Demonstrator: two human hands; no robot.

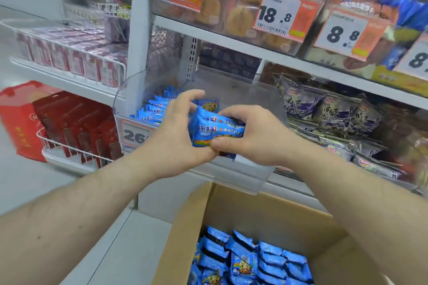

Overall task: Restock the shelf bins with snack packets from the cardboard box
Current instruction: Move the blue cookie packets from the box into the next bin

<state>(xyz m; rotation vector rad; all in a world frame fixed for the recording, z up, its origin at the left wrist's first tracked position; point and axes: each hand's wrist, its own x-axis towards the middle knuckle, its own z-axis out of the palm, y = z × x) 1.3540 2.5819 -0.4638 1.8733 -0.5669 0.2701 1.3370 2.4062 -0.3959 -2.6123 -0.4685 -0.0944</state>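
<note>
Pinching a stack of blue snack packets [217, 131] together, left hand [178, 136] and right hand [252, 136] square it mid-frame over the clear shelf bin [254, 176], likely for neat rows.

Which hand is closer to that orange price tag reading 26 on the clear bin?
Left. The left hand overlaps the price tag's right edge; the right hand is further right, across the blue packets both hold.

Both bare forearms were extended forward; the left hand [178, 132] and right hand [252, 136] were brought together, fingers curled.
</note>
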